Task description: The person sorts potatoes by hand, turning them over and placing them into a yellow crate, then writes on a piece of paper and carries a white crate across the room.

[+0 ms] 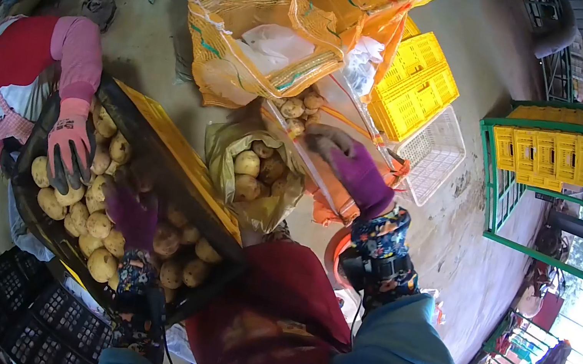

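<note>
Potatoes (98, 225) fill a long black-lined trough (159, 135) at the left. My left hand (132, 219), in a purple glove, is down among them; its fingertips are dark and blurred. Stretched out to the right, my right hand (349, 163) in a purple and grey glove is over the orange sacks, close to a few potatoes (296, 109); its fingers are smeared. Between my hands stands an open olive plastic bag (223, 147) with potatoes inside. A co-worker's pink-gloved hand (70, 147) rests on potatoes in the trough.
An orange mesh sack (219, 83) with white plastic inside stands ahead. Yellow crates (415, 79) and a white crate (432, 156) are beyond my right hand. Black crates (60, 321) lie at lower left. A red bucket (334, 256) stands near my right forearm. A green rack (496, 195) holds more yellow crates.
</note>
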A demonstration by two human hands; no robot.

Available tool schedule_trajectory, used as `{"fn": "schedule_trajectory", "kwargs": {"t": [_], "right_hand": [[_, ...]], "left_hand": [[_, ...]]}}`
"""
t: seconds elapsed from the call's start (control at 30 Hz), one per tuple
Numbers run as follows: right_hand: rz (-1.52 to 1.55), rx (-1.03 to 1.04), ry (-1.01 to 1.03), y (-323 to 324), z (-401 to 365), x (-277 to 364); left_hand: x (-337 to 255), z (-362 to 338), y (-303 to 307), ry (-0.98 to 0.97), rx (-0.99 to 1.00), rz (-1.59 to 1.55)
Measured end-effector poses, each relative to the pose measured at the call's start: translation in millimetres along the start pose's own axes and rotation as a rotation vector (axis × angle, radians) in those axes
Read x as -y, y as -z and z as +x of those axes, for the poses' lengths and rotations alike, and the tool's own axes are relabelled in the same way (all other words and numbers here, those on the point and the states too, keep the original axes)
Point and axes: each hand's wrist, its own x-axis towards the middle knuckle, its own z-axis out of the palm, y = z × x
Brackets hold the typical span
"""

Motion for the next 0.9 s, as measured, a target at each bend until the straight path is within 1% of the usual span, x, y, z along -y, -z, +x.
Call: {"fn": "schedule_trajectory", "kwargs": {"t": [0.03, 0.07, 0.1, 0.13, 0.17, 0.23, 0.3, 0.33, 0.37, 0.47, 0.57, 0.6, 0.67, 0.77, 0.87, 0.9], "right_hand": [[-0.185, -0.022, -0.002, 41.8, 8.6, -12.9], [-0.371, -0.041, -0.008, 72.8, 20.9, -29.4], [-0.51, 0.018, -0.074, 86.2, 36.2, -40.6], [-0.652, 0.084, -0.136, 95.1, 54.3, -50.2], [-0.794, 0.155, -0.196, 101.2, 75.5, -62.3], [-0.97, 0.278, -0.235, 96.8, 117.4, -102.7], [-1.095, 0.381, -0.274, 80.6, 151.9, -154.2], [-1.137, 0.417, -0.296, 70.9, 165.6, -179.3], [-1.177, 0.449, -0.322, 60.8, 176.7, -202.7], [-1.248, 0.52, -0.401, 43.2, 201.4, -262.7], [-1.276, 0.565, -0.462, 37.4, 213.9, -303.5], [-1.275, 0.567, -0.469, 35.0, 220.0, -314.5], [-1.277, 0.52, -0.442, 27.3, 239.3, -333.9], [-1.254, 0.369, -0.328, 10.6, 277.6, -361.8], [-1.244, 0.227, -0.252, -3.3, 308.9, -392.9], [-1.242, 0.182, -0.237, -7.1, 315.7, -403.2]], "left_hand": [[-0.5, -17.5, 0.0, 0.048, -0.051, -0.09], [-13.7, -29.3, 11.3, 0.058, -0.064, -0.05], [-26.7, -41.4, 22.7, 0.068, -0.077, -0.009], [-59.1, -51.5, 42.7, 0.04, -0.058, 0.159], [-75.2, -73.2, 41.0, 0.073, -0.067, 0.067], [-99.9, -111.7, 30.5, 0.143, -0.094, -0.116], [-131.1, -118.5, 32.9, 0.227, -0.029, -0.313], [-142.2, -122.7, 32.0, 0.274, 0.002, -0.41], [-146.7, -129.0, 27.5, 0.397, 0.095, -0.284], [-153.7, -131.7, 20.1, 0.279, 0.029, -0.113], [-148.1, -147.7, 9.2, 0.287, -0.022, -0.177], [-143.1, -150.3, 8.5, 0.258, 0.014, -0.142], [-135.9, -145.7, 8.6, 0.202, 0.064, -0.073], [-152.1, -130.7, 14.3, 0.328, 0.148, -0.063], [-136.7, -146.0, 9.2, 0.336, 0.164, -0.218], [-140.8, -150.6, 13.3, 0.468, 0.211, -0.133]]}}
